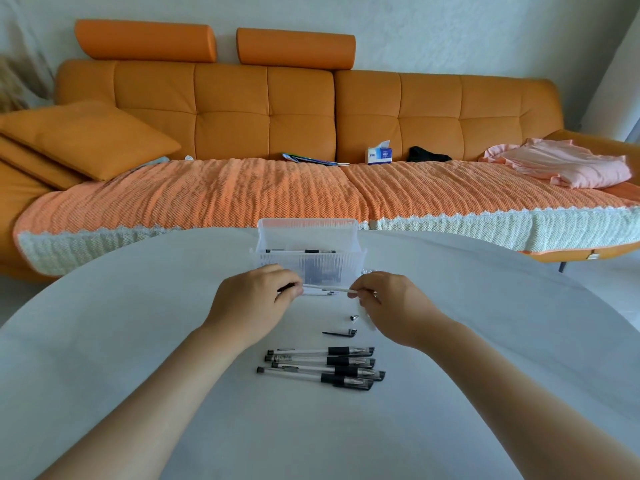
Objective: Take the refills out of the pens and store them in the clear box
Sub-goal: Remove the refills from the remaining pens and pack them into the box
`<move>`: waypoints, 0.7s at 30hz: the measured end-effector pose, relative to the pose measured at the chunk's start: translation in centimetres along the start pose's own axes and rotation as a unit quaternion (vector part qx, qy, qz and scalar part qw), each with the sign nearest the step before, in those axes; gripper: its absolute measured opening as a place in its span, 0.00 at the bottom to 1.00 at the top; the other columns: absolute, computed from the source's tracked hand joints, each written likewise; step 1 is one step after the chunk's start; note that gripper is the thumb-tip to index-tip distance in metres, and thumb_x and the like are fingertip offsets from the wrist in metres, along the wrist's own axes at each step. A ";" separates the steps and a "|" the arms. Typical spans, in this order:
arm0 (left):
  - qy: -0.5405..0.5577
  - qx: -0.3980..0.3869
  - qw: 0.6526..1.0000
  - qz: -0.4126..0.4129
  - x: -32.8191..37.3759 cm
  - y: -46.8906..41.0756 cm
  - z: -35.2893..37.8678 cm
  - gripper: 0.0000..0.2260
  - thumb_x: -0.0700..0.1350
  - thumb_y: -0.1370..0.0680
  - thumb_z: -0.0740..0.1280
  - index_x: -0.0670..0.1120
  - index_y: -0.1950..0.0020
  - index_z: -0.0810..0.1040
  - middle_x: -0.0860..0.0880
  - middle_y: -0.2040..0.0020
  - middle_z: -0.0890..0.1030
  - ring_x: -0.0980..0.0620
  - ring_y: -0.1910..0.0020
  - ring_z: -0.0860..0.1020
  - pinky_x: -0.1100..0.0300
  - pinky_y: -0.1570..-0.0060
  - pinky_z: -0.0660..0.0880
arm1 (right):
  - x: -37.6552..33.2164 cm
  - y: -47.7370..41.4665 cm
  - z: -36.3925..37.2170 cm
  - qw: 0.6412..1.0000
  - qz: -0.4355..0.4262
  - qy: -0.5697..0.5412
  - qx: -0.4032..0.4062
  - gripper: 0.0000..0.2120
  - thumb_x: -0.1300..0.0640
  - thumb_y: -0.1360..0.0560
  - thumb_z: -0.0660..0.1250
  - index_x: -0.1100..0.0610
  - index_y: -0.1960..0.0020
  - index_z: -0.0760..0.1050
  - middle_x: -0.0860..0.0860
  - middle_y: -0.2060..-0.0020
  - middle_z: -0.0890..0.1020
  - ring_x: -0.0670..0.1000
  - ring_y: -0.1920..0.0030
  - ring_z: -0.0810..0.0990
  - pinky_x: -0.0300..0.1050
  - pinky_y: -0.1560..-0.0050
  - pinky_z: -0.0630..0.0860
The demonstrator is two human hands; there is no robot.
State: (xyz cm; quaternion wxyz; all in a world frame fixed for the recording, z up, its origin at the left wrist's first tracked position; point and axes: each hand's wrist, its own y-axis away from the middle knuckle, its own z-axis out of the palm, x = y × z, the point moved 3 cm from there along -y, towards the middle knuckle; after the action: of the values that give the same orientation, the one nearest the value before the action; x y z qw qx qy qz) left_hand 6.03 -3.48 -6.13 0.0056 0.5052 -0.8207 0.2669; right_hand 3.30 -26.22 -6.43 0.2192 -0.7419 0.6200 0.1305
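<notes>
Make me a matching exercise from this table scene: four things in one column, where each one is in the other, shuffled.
1 clear box
2 whole pens
3 tissue box
4 thin white refill

A on the sofa
B pinched between left hand and right hand
C in a row on the table, nearest the person
D at the table's far edge

Pairs: 1-D, 2-C, 3-A, 4-B
</notes>
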 end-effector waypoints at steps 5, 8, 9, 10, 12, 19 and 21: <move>0.016 -0.022 0.999 -0.016 0.2 0.3 0.3 0.08 0.56 0.21 0.63 0.59 0.46 0.79 0.63 0.50 0.80 0.59 0.53 0.77 0.63 0.60 0.72 | -0.1 0.3 -0.2 0.999 -0.007 -0.027 0.019 0.13 0.59 0.19 0.57 0.48 0.48 0.80 0.37 0.61 0.75 0.40 0.60 0.74 0.39 0.58 0.69; 0.031 -0.023 0.999 -0.026 0.2 0.3 0.2 0.06 0.56 0.20 0.63 0.59 0.47 0.79 0.65 0.55 0.78 0.61 0.58 0.73 0.68 0.63 0.66 | -0.1 0.4 -0.3 0.999 -0.013 -0.030 0.011 0.13 0.58 0.19 0.58 0.47 0.48 0.79 0.38 0.61 0.75 0.39 0.61 0.74 0.38 0.59 0.68; 0.034 -0.026 0.999 -0.027 0.2 0.3 0.1 0.06 0.55 0.20 0.62 0.59 0.48 0.78 0.65 0.57 0.77 0.60 0.60 0.72 0.69 0.64 0.66 | -0.1 0.4 -0.3 0.999 -0.016 -0.029 0.010 0.13 0.58 0.19 0.58 0.46 0.48 0.79 0.38 0.60 0.75 0.39 0.61 0.74 0.36 0.60 0.68; 0.036 -0.030 0.999 -0.025 0.2 0.3 0.1 0.06 0.55 0.20 0.62 0.58 0.49 0.78 0.64 0.59 0.77 0.60 0.60 0.73 0.68 0.64 0.66 | -0.2 0.4 -0.3 0.999 -0.018 -0.027 0.010 0.12 0.57 0.18 0.58 0.46 0.48 0.79 0.38 0.60 0.75 0.38 0.61 0.73 0.35 0.61 0.67; 0.033 -0.040 0.998 -0.018 0.2 0.3 0.2 0.06 0.55 0.19 0.60 0.57 0.51 0.77 0.62 0.59 0.78 0.59 0.60 0.74 0.64 0.65 0.68 | -0.2 0.4 -0.3 0.999 -0.020 -0.022 0.010 0.12 0.57 0.18 0.58 0.46 0.48 0.79 0.38 0.60 0.75 0.37 0.62 0.73 0.33 0.63 0.65; 0.015 -0.072 0.997 -0.011 0.2 0.4 0.4 0.10 0.53 0.18 0.56 0.55 0.54 0.74 0.59 0.59 0.79 0.59 0.60 0.75 0.62 0.64 0.69 | -0.5 0.3 -0.3 0.999 -0.046 0.003 0.027 0.12 0.58 0.19 0.60 0.47 0.45 0.80 0.41 0.54 0.78 0.45 0.57 0.75 0.41 0.57 0.70; 0.019 -0.080 0.996 -0.016 0.2 0.4 0.3 0.10 0.52 0.17 0.55 0.56 0.54 0.72 0.61 0.58 0.78 0.60 0.61 0.75 0.62 0.64 0.69 | -0.4 0.3 -0.3 0.999 -0.045 0.001 0.029 0.12 0.58 0.19 0.60 0.47 0.46 0.80 0.40 0.55 0.76 0.45 0.57 0.75 0.41 0.57 0.71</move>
State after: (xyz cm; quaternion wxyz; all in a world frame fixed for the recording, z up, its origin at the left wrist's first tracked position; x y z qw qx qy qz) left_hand 5.69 -3.68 -6.51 0.0660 0.5113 -0.8307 0.2101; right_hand 2.93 -26.05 -6.03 0.2455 -0.7624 0.5901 0.1015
